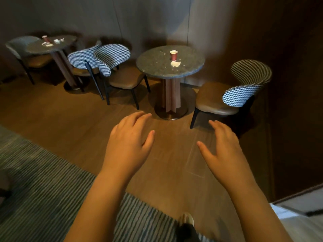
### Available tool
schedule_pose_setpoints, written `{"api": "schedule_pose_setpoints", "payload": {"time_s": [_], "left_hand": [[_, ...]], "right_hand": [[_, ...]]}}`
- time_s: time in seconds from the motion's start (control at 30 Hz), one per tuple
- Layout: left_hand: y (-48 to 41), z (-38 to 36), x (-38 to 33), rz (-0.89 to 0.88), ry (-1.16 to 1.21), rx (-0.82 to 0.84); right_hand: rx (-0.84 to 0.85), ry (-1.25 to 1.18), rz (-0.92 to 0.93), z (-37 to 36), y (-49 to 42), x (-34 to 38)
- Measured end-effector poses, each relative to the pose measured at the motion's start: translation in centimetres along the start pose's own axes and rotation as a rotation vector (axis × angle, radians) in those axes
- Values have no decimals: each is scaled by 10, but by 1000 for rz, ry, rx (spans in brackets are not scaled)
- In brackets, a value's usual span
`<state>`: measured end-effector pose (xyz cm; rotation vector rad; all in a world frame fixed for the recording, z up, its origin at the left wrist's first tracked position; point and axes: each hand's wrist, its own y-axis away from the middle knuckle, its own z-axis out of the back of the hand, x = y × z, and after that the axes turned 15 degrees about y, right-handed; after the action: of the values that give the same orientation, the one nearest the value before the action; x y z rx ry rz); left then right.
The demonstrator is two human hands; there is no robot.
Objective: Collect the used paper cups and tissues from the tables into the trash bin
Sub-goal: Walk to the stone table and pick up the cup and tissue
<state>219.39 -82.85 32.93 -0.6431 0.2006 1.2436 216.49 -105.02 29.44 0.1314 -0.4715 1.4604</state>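
**Status: nothing collected yet, both worktops uncleared**

Hands: left hand (pixel 129 142) and right hand (pixel 222 147) are held out low, palms down, fingers relaxed and spread. Neither has hold of anything. Both are over the wood floor, well short of any worktop.

Near worktop (pixel 153 72), 12 o'clock from the hands:
- red cup (pixel 173 55) upright, right of centre
- crumpled tissue (pixel 175 63) just beside the cup at its 6 o'clock; touching or not, can't tell
- few pale specks around them, too small to ID

Far worktop (pixel 35 48), 10 o'clock:
- far cup (pixel 45 38) upright near the back edge
- far tissues (pixel 56 41), white scraps from 3 to 6 o'clock of that cup; blurry, count unclear

Trash bin: not in view. Pale blurred obj in the 4 o'clock corner, can't tell what it is.

Progress, afaict: no worktop cleared in view, so all of the collection is left, i.e. 2 cups, tissues on both worktops, then the drop into the bin.

Next, imo: walk to the near worktop, cup in one hand, tissue in the other, then the far one.

Access: left chair (pixel 120 70) sits at its 9 o'clock and right chair (pixel 236 95) at its 3 o'clock, with a gap on the 6 o'clock side.

Risk: cups may hold dregs, so keep them upright.
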Motion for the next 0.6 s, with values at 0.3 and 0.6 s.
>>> {"api": "schedule_pose_setpoints", "payload": {"time_s": [0.3,0.6], "left_hand": [[-181,-48,44,10,26,-14],[-352,-88,157,54,59,-29]], "right_hand": [[-27,-24,66,-30,-210,-5],[17,64,129,-111,-402,16]]}}
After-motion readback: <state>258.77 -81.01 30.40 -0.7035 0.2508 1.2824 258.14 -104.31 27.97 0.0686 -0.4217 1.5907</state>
